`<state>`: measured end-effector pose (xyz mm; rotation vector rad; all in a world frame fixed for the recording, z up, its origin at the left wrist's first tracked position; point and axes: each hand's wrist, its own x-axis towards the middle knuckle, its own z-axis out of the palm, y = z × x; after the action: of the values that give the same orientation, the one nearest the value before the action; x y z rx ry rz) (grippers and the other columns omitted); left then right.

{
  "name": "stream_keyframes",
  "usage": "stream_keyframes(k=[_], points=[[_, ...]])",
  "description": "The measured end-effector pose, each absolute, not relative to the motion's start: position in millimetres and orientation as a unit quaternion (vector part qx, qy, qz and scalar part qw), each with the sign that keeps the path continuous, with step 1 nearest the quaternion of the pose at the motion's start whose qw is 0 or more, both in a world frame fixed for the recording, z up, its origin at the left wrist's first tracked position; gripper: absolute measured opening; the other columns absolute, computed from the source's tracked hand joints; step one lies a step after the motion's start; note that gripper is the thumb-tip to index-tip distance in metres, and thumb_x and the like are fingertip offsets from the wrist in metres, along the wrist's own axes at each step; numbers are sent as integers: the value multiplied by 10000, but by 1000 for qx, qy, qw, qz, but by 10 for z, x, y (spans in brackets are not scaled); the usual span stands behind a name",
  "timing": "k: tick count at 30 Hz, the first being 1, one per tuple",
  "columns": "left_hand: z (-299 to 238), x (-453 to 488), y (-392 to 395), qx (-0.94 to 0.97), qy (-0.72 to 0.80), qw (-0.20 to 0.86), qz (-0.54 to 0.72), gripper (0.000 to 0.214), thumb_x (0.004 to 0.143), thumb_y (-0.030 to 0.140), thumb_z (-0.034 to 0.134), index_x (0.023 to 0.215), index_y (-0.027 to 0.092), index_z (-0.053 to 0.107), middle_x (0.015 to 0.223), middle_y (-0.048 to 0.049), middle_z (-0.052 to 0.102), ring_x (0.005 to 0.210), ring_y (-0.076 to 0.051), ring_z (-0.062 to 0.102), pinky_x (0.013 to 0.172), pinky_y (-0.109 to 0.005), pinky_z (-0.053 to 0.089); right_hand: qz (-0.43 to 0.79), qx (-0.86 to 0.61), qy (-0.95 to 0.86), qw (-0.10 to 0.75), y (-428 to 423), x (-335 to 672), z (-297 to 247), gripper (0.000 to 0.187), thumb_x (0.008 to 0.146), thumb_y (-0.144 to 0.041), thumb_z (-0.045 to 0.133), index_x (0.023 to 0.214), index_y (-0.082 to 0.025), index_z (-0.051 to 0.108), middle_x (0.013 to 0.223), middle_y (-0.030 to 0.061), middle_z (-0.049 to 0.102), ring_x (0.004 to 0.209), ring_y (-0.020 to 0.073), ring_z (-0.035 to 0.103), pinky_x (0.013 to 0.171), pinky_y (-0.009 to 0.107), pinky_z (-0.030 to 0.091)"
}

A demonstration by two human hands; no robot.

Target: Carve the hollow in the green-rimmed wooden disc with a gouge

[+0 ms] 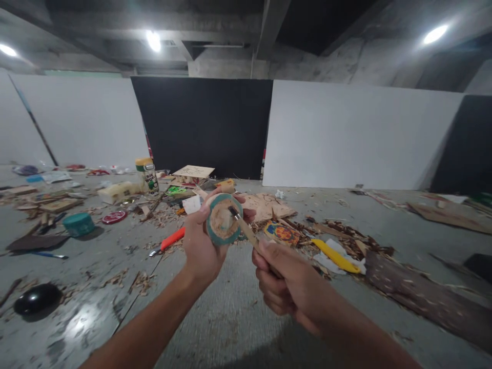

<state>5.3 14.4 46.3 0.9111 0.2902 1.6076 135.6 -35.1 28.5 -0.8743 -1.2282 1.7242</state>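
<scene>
My left hand (205, 246) is wrapped round a small round tub (210, 233) with a teal rim, tilted so that its mouth faces me. Crusty tan stuff with a paler patch fills the inside. In my right hand (284, 277) is a paintbrush (249, 233) with a pale wooden handle and a metal ferrule. The brush's dark tip is over the mouth of the tub; whether it touches the contents I cannot tell. On the floor nearby lie an orange-red cutter (172, 239), a yellow-handled tool (338, 256) and a painted wooden piece (282, 233).
Wood shavings and scraps litter the concrete floor. To the left are a teal tub (79, 224), a red lid (114, 217), a thin blue brush (49, 255), a shiny black object (37, 300) and a yellow-topped bottle (146, 176). A log (423, 292) lies at right.
</scene>
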Motion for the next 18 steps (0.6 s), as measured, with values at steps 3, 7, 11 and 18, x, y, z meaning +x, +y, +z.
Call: stream_keyframes(k=[3,7,11,18], points=[[469,50,135,406,122,596,682,396,769,362,484,1097,183,615,908,-101,741,873,-316,731,768,-463,586,630,-374,-521,438,-334,1365,252,458,861,-631,544,680,-232,412,430,-145,239,358,42,115,340,186,132],[468,62,119,413,122,597,677,377,746,352,502,1061,181,621,924,-108,737,887,-322,730,768,-466,588,600,-388,-526,461,-356,1355,243,484,836,-651,585,675,-224,425,437,-142,246,365,40,153,355,176,162],[452,78,107,409,125,592,683,348,744,355,501,1015,177,628,935,-114,736,938,-330,718,779,-469,586,721,-331,-450,411,-415,1314,289,480,813,-664,586,686,-246,388,386,-157,203,329,47,84,323,175,125],[426,77,118,409,128,610,666,433,753,398,451,1084,163,602,940,-121,732,920,-327,713,759,-474,584,443,-450,-639,440,-381,1377,262,454,931,-608,430,662,-244,390,468,-100,307,392,82,242,393,228,209]])
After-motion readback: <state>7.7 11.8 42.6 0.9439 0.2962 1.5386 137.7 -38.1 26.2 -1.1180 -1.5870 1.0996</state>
